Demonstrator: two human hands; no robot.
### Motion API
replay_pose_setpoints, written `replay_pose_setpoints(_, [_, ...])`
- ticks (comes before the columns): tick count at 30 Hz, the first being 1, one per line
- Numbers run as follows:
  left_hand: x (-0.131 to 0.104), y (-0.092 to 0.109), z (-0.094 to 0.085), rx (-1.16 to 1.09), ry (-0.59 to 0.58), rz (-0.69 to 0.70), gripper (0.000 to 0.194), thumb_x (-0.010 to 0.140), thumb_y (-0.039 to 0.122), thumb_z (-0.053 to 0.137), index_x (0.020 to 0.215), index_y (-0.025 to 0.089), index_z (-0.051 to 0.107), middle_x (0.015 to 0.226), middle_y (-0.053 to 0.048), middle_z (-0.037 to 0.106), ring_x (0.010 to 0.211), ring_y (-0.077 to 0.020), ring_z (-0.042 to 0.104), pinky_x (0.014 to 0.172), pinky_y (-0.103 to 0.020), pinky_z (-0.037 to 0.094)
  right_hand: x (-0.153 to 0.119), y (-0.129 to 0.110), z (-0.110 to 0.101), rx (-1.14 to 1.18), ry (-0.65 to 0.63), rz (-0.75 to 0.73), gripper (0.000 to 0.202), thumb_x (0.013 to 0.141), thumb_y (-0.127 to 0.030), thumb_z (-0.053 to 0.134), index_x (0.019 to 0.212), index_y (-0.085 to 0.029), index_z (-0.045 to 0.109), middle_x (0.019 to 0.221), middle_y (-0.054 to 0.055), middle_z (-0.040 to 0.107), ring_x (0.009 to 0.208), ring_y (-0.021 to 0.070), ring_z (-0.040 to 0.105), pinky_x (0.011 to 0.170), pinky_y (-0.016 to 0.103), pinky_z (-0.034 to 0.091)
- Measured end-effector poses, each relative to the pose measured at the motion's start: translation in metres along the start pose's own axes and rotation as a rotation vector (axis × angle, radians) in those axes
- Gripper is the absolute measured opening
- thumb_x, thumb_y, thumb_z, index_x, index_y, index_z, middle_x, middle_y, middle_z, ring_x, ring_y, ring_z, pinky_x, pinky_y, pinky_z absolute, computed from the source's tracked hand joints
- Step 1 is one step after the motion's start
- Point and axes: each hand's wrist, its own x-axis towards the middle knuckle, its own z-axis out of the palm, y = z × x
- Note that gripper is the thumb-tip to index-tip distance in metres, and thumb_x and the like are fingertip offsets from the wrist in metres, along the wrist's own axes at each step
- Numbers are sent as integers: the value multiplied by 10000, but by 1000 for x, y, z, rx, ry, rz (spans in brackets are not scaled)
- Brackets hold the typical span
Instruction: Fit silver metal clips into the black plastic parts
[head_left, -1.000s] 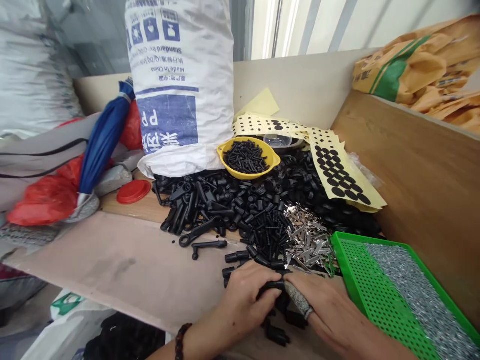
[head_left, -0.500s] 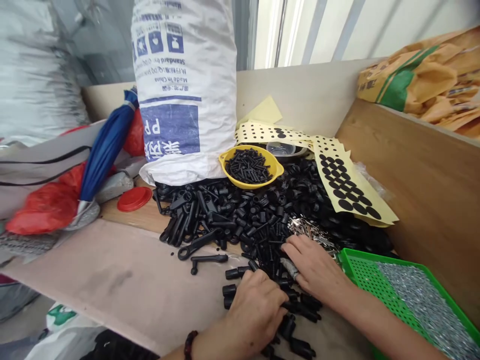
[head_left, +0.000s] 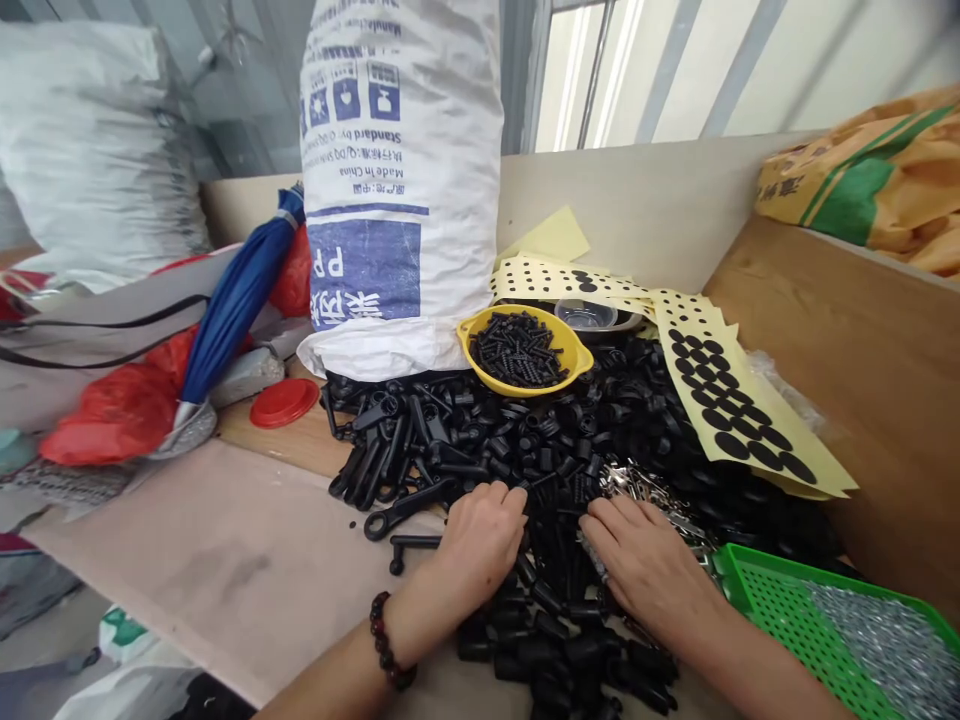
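My left hand (head_left: 484, 545) reaches into the front of the black plastic parts pile, its fingers bent downward. Those fingertips are hidden, so what they grip cannot be made out. Under and beside it lie black crank handles (head_left: 379, 455). My right hand (head_left: 649, 565) rests on the pile's right part with curled fingers, close to shiny metal clips (head_left: 637, 485). Greyish wrapping covers one of its fingers; anything held there is hidden too. Between and in front of both hands, black cylindrical parts (head_left: 555, 650) lie heaped on the tabletop.
A yellow bowl (head_left: 570, 345) of black screws stands behind the pile, against a white woven sack (head_left: 457, 190). Sheets of black round stickers (head_left: 810, 475) lie right. A green tray (head_left: 739, 580) holds small metal pieces. At left are a red lid (head_left: 285, 402) and blue umbrella (head_left: 244, 295).
My left hand has moved up and away from the front cylinders to the crank handles' edge. The right hand stays beside the metal clips. The whole view has shifted slightly.
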Motion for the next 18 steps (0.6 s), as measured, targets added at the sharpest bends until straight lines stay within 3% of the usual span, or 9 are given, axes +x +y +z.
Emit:
replay_pose_setpoints(5, [10,0,-7,-4,6,-21,151,922,220,447,944,163,585,861,-66,637,786,-228,632,668,-320,499,1,6,-1,124,15,53,327,520,3,436,763,-199,522,774,58,576,746,226,502,650,326,356])
replay_pose_setpoints(9, [17,5,-11,-123,102,163,146,883,240,542,996,169,601,940,-68,652,911,-231,613,781,-332,497,5,9,-9,352,70,136,384,567,8,382,861,-186,535,840,67,591,797,220,529,686,322,412])
replay_pose_setpoints(14, [28,9,-9,-374,137,255,130,871,183,540,919,166,660,880,-59,694,835,-191,636,785,-286,486,11,8,-23,686,67,299,278,711,-35,375,865,-219,514,830,22,571,768,177,545,669,273,429])
replay_pose_setpoints(18, [30,9,-9,-798,150,156,130,823,161,574,868,177,695,820,-15,708,744,-151,633,718,-228,470,13,9,-28,802,19,353,249,695,-66,369,817,-220,521,794,15,568,731,173,547,637,267,415])
